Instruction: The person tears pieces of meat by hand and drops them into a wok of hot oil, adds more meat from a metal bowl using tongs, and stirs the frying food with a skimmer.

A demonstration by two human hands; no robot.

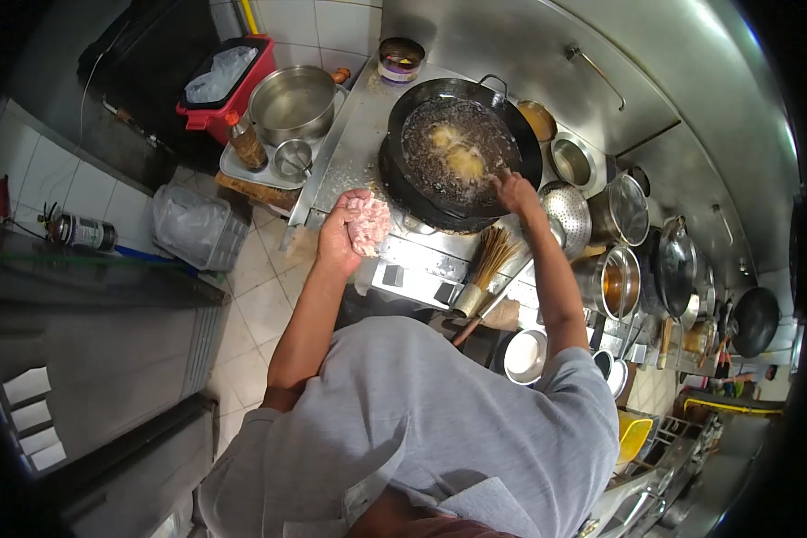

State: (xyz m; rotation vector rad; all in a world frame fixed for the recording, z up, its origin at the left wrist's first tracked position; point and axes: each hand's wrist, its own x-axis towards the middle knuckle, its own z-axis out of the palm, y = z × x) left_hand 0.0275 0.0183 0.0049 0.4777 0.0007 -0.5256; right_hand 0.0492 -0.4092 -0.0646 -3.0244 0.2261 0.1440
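A clump of pale pink raw meat (pixel 368 223) rests in my left hand (pixel 337 235), with the fingers curled round its side, left of the wok. The black wok (pixel 527 154) holds dark bubbling oil (pixel 430 170) with yellowish pieces (pixel 464 162) frying in it. My right hand (pixel 515 192) is over the wok's lower right rim, its fingers bent together and pointing down towards the oil. Whatever those fingers may hold is too small to make out.
Below the wok lie a bamboo brush (pixel 489 262) and a long-handled tool. A perforated ladle (pixel 564 213) and several pots stand on the right. On the left are a large metal pot (pixel 292 101), a sauce bottle (pixel 247 143) and a red bin (pixel 208 119).
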